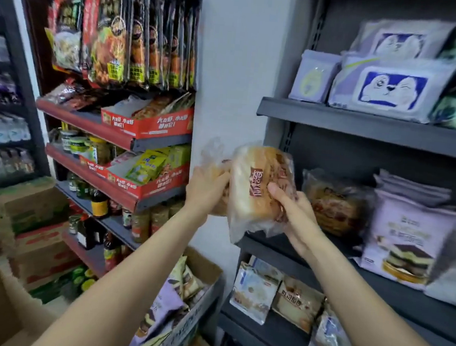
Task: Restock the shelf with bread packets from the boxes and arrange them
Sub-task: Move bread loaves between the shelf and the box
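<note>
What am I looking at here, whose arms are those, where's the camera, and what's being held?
This is one picture from a camera worn on a person's head, looking forward and down, so the two bare arms are the wearer's own. There is no machine. The left hand and right hand together hold a clear-wrapped bread packet in front of the dark middle shelf. On that shelf sit another bread packet and purple cake packets. An open cardboard box of packets stands below, left of the shelving.
</note>
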{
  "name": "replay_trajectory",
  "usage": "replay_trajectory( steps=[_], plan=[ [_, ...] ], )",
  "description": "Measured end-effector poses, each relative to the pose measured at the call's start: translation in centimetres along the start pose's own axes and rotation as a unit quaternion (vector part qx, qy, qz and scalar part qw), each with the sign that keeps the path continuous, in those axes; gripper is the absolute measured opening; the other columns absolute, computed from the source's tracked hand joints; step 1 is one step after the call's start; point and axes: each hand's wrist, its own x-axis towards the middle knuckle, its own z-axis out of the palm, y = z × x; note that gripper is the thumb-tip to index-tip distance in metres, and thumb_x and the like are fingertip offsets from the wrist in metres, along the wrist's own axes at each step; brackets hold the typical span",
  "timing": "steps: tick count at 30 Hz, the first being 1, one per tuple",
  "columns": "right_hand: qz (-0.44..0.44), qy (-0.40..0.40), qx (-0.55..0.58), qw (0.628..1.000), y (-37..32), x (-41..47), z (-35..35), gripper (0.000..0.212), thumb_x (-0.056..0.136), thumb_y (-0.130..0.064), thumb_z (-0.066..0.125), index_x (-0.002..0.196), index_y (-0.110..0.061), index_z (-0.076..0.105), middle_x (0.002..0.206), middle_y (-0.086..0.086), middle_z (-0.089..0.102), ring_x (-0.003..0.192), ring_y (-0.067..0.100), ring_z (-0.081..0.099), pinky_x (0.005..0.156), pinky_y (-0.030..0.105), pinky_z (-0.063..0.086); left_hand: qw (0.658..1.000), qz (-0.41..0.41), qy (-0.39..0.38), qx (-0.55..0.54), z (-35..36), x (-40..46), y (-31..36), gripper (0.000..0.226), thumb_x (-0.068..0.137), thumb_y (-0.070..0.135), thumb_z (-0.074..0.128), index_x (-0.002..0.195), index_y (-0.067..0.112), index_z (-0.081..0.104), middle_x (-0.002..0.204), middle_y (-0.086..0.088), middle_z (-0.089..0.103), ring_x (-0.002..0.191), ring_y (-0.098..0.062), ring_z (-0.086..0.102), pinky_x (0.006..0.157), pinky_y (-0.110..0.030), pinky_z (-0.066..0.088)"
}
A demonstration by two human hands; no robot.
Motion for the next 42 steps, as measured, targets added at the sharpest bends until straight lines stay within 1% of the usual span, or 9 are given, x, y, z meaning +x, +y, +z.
replay_trajectory(
  steps=[3, 8, 16, 26, 31, 33, 36, 40, 42],
  plan=[
    [0.064, 0.084, 0.175, 0.979, 0.4, -0.1, -2.0, 0.061, 0.075, -0.030, 0.075, 0.127, -0.007, 0.052, 0.119, 0.011, 0.066, 0.107, 0.026, 0.064, 0.091, 0.047, 0.052, 1.000, 0.000, -0.002, -0.025, 2.9, -0.4, 1.0, 0.047, 0.078, 0.039, 0.068, 0.110, 0.012, 0.047, 0.099, 0.001, 0.057, 0.090, -0.020, 0.055, 0.073, -0.030, 0.045],
    [0.038, 0.257, 0.290, 0.921, 1.5, 0.3, -4.4, 0.075, 0.085, -0.035, 0.066, 0.143, -0.022, 0.020, 0.127, 0.002, 0.049, 0.110, 0.027, 0.057, 0.083, 0.054, 0.052, 0.995, 0.079, -0.049, 0.042, 6.7, -0.7, 1.9, 0.043, 0.080, 0.029, 0.067, 0.108, 0.012, 0.039, 0.101, -0.003, 0.057, 0.092, -0.023, 0.055, 0.081, -0.037, 0.051],
    [0.043, 0.344, -0.110, 0.932, 2.2, -0.2, -7.0, 0.041, 0.101, -0.022, 0.030, 0.135, 0.000, 0.023, 0.131, 0.016, 0.043, 0.116, 0.027, 0.044, 0.099, 0.031, 0.033, 0.992, 0.097, -0.076, 0.033, 10.6, -0.6, 2.3, 0.046, 0.081, 0.032, 0.066, 0.112, 0.012, 0.040, 0.101, -0.002, 0.056, 0.091, -0.021, 0.055, 0.073, -0.030, 0.043],
    [0.001, 0.336, 0.246, 0.909, 2.6, 0.9, -5.4, 0.059, 0.090, 0.017, 0.040, 0.134, -0.011, 0.014, 0.137, 0.011, 0.035, 0.105, 0.018, 0.042, 0.100, 0.040, 0.044, 0.998, 0.057, -0.010, 0.029, 12.1, -0.5, 1.6, 0.047, 0.075, 0.036, 0.067, 0.099, 0.017, 0.032, 0.109, -0.013, 0.057, 0.104, -0.035, 0.055, 0.085, -0.051, 0.050],
    [0.114, 0.279, -0.182, 0.936, 3.0, -0.4, -6.6, 0.042, 0.094, -0.025, 0.056, 0.118, -0.004, 0.028, 0.103, 0.019, 0.063, 0.064, 0.025, 0.067, 0.066, 0.038, 0.057, 0.998, 0.043, -0.018, 0.045, 11.3, -0.1, 0.4, 0.049, 0.077, 0.034, 0.069, 0.107, 0.012, 0.036, 0.115, -0.014, 0.057, 0.108, -0.036, 0.055, 0.089, -0.050, 0.049],
    [0.048, 0.251, -0.565, 0.785, 3.3, -1.3, -7.8, 0.050, 0.089, -0.044, 0.059, 0.115, -0.004, 0.044, 0.095, 0.015, 0.068, 0.074, 0.030, 0.070, 0.059, 0.031, 0.047, 0.998, 0.042, -0.027, 0.049, 10.9, 0.1, -0.1, 0.048, 0.077, 0.034, 0.069, 0.105, 0.015, 0.035, 0.114, -0.013, 0.056, 0.108, -0.035, 0.054, 0.089, -0.050, 0.050],
    [-0.168, 0.236, -0.775, 0.562, 3.5, -1.0, -9.0, 0.058, 0.057, -0.034, 0.089, 0.098, -0.008, 0.057, 0.088, 0.013, 0.064, 0.078, 0.031, 0.064, 0.051, 0.032, 0.046, 0.997, 0.041, -0.044, 0.038, 10.6, 0.0, -0.4, 0.049, 0.080, 0.031, 0.069, 0.110, 0.012, 0.037, 0.113, -0.012, 0.056, 0.105, -0.031, 0.056, 0.088, -0.044, 0.051],
    [-0.227, 0.145, -0.811, 0.519, 1.9, 0.9, -9.2, 0.090, 0.052, -0.032, 0.088, 0.132, -0.023, 0.047, 0.134, 0.014, 0.050, 0.127, 0.033, 0.045, 0.096, 0.052, 0.042, 0.997, 0.046, -0.053, 0.015, 9.6, 0.0, -0.6, 0.048, 0.081, 0.028, 0.069, 0.114, 0.010, 0.039, 0.110, -0.008, 0.057, 0.102, -0.027, 0.058, 0.083, -0.037, 0.051],
    [-0.174, 0.138, -0.837, 0.500, 1.8, 1.1, -9.4, 0.072, 0.071, -0.037, 0.075, 0.135, -0.026, 0.041, 0.133, 0.008, 0.052, 0.126, 0.029, 0.046, 0.102, 0.052, 0.036, 0.998, 0.045, -0.052, -0.005, 8.7, 0.1, -0.7, 0.045, 0.081, 0.028, 0.069, 0.112, 0.013, 0.040, 0.106, -0.003, 0.057, 0.102, -0.025, 0.059, 0.085, -0.038, 0.053]
  ],
)
